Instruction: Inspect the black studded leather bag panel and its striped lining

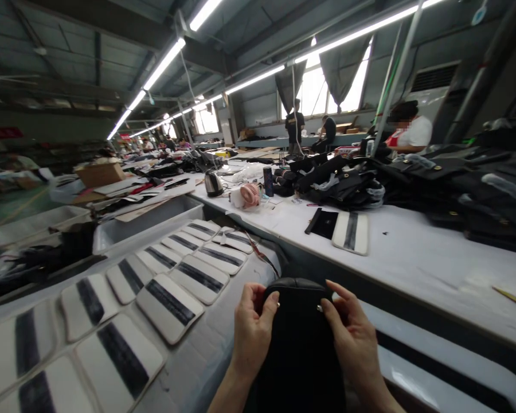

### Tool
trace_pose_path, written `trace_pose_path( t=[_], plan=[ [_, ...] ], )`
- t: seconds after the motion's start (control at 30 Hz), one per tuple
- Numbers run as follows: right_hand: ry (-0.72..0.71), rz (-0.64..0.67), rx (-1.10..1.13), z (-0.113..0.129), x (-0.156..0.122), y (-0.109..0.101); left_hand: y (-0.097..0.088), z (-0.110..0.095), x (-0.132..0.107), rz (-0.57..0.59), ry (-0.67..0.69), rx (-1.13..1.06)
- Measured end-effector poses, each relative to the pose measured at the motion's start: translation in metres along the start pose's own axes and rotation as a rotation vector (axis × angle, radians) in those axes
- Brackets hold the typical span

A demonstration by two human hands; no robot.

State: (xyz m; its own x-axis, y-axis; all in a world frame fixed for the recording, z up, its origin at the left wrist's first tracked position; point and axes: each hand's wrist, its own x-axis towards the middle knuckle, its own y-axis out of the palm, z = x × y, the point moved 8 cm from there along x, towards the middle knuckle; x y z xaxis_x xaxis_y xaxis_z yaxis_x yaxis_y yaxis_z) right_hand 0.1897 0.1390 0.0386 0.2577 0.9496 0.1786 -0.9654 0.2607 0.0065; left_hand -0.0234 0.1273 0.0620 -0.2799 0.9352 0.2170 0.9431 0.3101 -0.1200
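Observation:
Both hands hold a black, leather-like piece (301, 350) with a rounded, seamed top edge, upright in front of me. My left hand (255, 321) pinches its upper left edge, the thumb on the face beside a small shiny metal stud (278, 304). At the upper right edge my right hand (352, 327) grips it with the thumb near a second metal stud (319, 308), the index finger raised along the rim. The lower part of the piece runs out of the frame. Fingers behind the piece are hidden.
Left of me, several white panels with black stripes (169, 307) lie in rows on a covered surface. The white table (413, 252) bears one striped panel (351, 232), a pink fan (250, 195), a kettle (214, 183) and heaped black bags (344, 178). People sit and stand farther back.

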Motion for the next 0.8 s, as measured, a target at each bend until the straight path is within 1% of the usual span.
trace_pose_path(
  t=[0.1, 0.3, 0.37, 0.43, 0.5, 0.57, 0.67, 0.8],
  plan=[
    [-0.058, 0.029, -0.024, 0.005, -0.002, 0.001, 0.0, 0.008, 0.002, 0.019, -0.038, -0.062],
    [-0.183, 0.086, -0.131, 0.017, -0.002, -0.002, 0.005, 0.011, 0.01, 0.133, 0.008, 0.035],
    [-0.223, 0.115, -0.166, 0.021, -0.003, -0.003, 0.005, 0.012, 0.012, 0.133, 0.014, 0.035],
    [-0.264, 0.131, -0.205, 0.026, -0.002, -0.004, 0.005, 0.011, 0.014, 0.109, 0.038, 0.022],
    [-0.302, 0.14, -0.257, 0.032, 0.001, -0.002, 0.007, 0.009, 0.016, 0.105, 0.043, -0.036],
    [-0.36, 0.157, -0.33, 0.042, 0.005, 0.003, 0.014, 0.008, 0.017, 0.158, 0.0, -0.128],
    [-0.466, 0.197, -0.463, 0.057, 0.007, 0.019, 0.024, 0.004, 0.018, 0.266, -0.067, -0.239],
    [-0.553, 0.214, -0.582, 0.068, 0.003, 0.036, 0.025, 0.001, 0.026, 0.322, -0.108, -0.25]
  ],
)
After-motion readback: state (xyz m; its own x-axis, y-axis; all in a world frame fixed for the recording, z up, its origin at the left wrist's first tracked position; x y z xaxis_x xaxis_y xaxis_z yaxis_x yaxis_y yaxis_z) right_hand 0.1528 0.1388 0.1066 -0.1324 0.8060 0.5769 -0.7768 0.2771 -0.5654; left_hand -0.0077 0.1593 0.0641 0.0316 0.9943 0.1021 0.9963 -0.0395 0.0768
